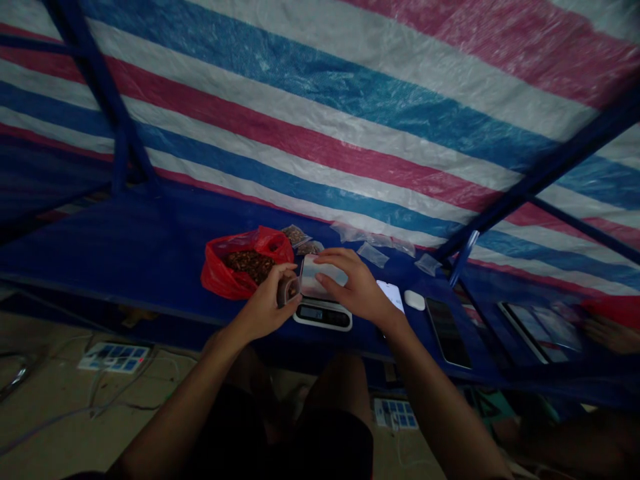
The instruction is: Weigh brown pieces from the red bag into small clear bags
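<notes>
My left hand (273, 303) is closed around a small clear plastic cup (292, 288), tilted at the left edge of a digital scale. Some brown bits seem to be inside the cup, though the dim light hides detail. Over the plate of the scale (311, 283) reaches my right hand (353, 283), its fingers apart and nothing visible in them. Whether those fingertips touch the plate I cannot tell. Left of the cup stands an open red plastic bag (220, 270) full of small brown pieces (250, 263). Filled clear sachets (296, 235) lie behind the scale.
Flat clear bags (373, 255) lie along the back of the blue table (125, 247). Right of the scale are a lit phone (393, 293), a white case (415, 300) and a dark phone (449, 332). Another person's hand (613, 333) shows far right. Power strips (114, 357) lie below.
</notes>
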Demonstrator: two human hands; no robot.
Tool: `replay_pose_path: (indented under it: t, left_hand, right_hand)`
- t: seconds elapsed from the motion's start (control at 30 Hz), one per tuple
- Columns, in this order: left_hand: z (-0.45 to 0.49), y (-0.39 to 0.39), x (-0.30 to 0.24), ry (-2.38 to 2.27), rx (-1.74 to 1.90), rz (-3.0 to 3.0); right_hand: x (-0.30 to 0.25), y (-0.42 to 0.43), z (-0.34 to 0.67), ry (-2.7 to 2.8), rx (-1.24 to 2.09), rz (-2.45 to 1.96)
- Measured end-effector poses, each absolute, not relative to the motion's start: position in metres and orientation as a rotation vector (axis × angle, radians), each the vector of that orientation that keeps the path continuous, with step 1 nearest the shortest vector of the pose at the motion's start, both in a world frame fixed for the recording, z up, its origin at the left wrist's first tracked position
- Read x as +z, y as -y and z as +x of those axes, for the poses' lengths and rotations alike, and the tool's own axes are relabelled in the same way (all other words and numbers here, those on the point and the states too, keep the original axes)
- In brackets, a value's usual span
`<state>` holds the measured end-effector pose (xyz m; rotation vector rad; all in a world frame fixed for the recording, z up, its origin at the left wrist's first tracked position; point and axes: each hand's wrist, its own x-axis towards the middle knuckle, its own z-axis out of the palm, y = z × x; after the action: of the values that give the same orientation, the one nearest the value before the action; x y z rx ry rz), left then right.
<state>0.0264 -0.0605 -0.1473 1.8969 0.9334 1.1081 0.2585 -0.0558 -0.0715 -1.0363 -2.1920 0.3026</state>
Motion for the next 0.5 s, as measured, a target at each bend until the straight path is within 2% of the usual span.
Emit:
replay_pose_path:
  t: [0.13,0.5]
  left_hand:
    - [0.024,0.061,-0.148,-0.879,1.094,1.869]
    - [0.011,0.070,-0.150,-0.745,1.140,1.591]
  right_hand:
    - [-0.058,0.057,0.235,2.416,0.467,-0.836]
    - [-0.049,0.053,0.225,2.471,0.515,-0.871]
